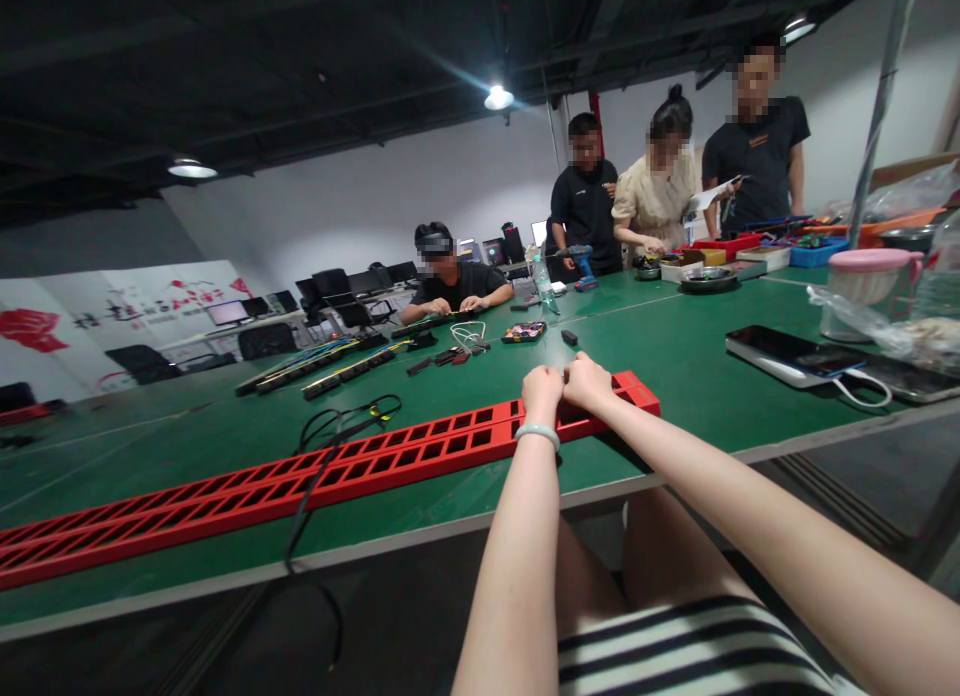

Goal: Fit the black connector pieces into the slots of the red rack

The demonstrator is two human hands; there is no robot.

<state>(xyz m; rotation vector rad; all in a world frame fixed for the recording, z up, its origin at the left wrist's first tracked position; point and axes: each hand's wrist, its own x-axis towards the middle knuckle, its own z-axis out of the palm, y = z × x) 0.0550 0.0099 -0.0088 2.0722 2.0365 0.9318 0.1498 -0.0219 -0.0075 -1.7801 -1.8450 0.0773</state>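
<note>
A long red slotted frame [420, 465] lies along the near edge of the green table [645, 351], running off to the left. Over its right end, my left hand [542, 388] and my right hand [587, 381] are side by side with fingers curled closed. Whatever lies between the fingers is hidden or too small to name. A pale bangle [538, 434] circles my left wrist. Just beyond my hands lies a small black piece [569, 337]. A black strap [319, 476] crosses the frame and hangs over the table edge.
Wired black strips [352, 369] and a small patterned packet [523, 332] lie farther back. At the right are a phone [795, 351] with a white cable and a pink-lidded container [862, 296]. One person sits opposite; several stand behind bins and a blue drill [583, 268].
</note>
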